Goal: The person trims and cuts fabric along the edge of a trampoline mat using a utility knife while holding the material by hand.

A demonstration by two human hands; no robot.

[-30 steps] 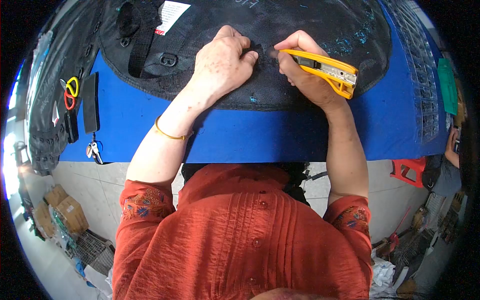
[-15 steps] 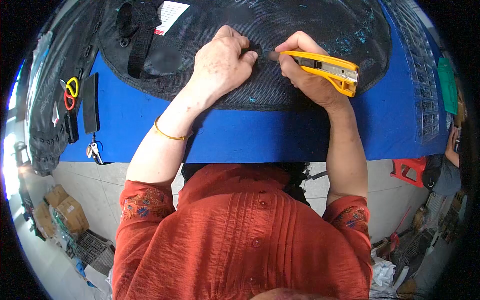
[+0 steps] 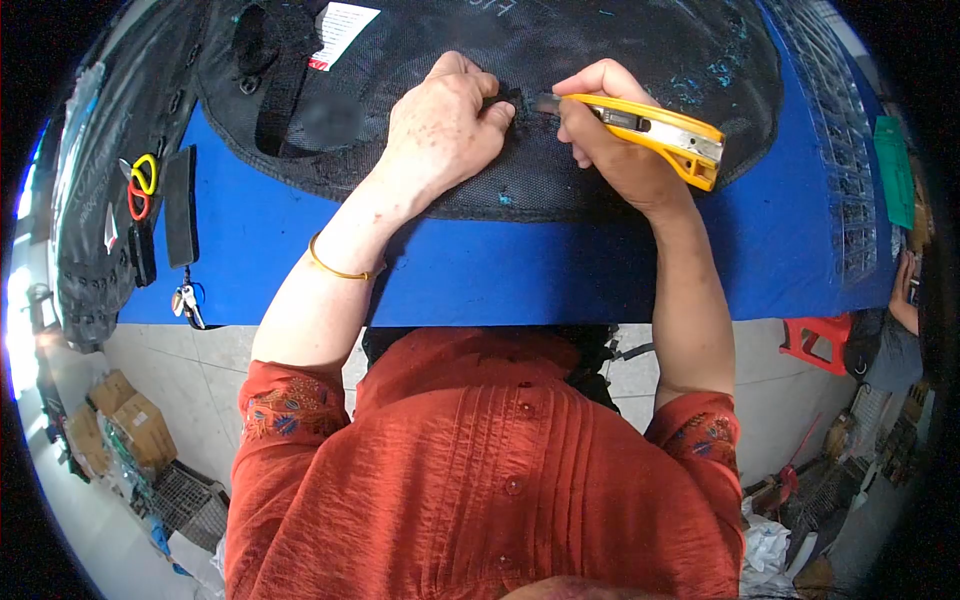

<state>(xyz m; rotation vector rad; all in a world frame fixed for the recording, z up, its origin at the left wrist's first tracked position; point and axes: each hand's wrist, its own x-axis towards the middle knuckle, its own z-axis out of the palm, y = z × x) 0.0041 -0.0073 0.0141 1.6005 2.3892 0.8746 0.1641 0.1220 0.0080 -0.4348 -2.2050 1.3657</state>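
Note:
A black mesh piece (image 3: 400,190) with a rounded edge lies over the blue table. My left hand (image 3: 445,125) rests on it, with thumb and forefinger closed on a small raised fold of the dark mesh. In my right hand (image 3: 625,150) is a yellow utility knife (image 3: 690,140), its tip pointing left towards my left thumb. A short gap separates the knife tip from that thumb. Bits of blue thread (image 3: 720,70) cling to the mesh on the right. A white label (image 3: 342,32) lies at its upper left.
Scissors (image 3: 140,185) with red and yellow handles, a dark flat case (image 3: 181,205) and keys (image 3: 187,303) lie on the left of the blue table (image 3: 520,270). Wire racks (image 3: 850,180) stand at the right edge. A red stool (image 3: 818,340) and cardboard boxes (image 3: 140,425) are on the floor.
My right hand has turned the knife slightly, its rear end shifting a little to the right. My left hand stays in place on the mesh.

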